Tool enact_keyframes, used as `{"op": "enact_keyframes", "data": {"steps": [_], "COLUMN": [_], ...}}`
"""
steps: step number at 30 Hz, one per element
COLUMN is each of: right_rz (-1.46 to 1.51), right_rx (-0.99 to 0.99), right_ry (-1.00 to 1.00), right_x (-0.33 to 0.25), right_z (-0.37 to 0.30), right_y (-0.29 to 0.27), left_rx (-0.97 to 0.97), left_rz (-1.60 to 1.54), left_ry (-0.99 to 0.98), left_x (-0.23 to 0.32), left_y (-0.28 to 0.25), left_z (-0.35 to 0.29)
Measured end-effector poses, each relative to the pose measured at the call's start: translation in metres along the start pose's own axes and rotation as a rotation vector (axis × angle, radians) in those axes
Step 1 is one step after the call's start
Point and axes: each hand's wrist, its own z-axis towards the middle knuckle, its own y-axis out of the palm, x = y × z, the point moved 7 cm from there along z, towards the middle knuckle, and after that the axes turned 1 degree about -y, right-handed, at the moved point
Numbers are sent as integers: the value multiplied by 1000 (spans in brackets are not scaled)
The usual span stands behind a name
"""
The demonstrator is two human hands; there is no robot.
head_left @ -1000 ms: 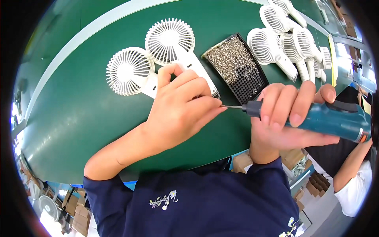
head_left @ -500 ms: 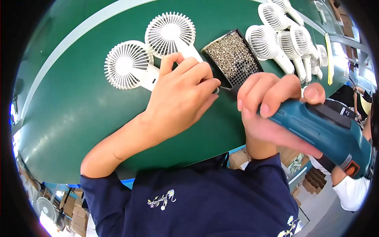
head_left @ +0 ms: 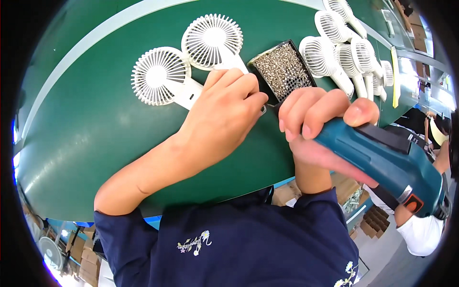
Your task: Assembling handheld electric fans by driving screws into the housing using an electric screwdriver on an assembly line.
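Note:
My left hand (head_left: pixel 224 112) is closed around the handle of a white handheld fan (head_left: pixel 213 40), whose round slatted head points away from me. A second white handheld fan (head_left: pixel 160 76) lies just left of it on the green table. In my right hand (head_left: pixel 325 124) is a teal electric screwdriver (head_left: pixel 377 153), its body slanting down to the right. The tool's thin tip reaches toward the handle end under my left fingers; the exact contact point is hidden. Behind the tip sits a black tray (head_left: pixel 255 64) of small metal screws (head_left: pixel 282 67).
Several more white handheld fans (head_left: pixel 319 56) are heaped at the far right, beside a yellow strip (head_left: pixel 395 79) on the green table (head_left: pixel 86 143). A person's white sleeve (head_left: pixel 420 234) shows at the right. Cardboard boxes (head_left: pixel 90 263) stand below at the left.
The screwdriver and my right hand have shifted slightly left, closer to my left hand. My left hand keeps its hold on the fan. The tabletop things appear slightly shifted right.

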Motion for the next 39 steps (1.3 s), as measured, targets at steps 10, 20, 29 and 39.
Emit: {"op": "enact_keyframes", "data": {"steps": [10, 20, 29, 39], "right_rz": [-225, -216, -218, -249], "right_rx": [139, 210, 213, 244], "right_ry": [-212, -153, -115, -114], "right_x": [-39, -14, -6, -8], "right_z": [12, 13, 14, 12], "right_y": [-51, -76, -79, -82], "left_rx": [-101, -142, -155, -186], "left_rz": [100, 386, 390, 362], "left_ry": [22, 42, 27, 16], "left_x": [7, -13, -16, -14], "left_y": [-28, -24, -25, -27], "left_z": [7, 10, 9, 10]}}
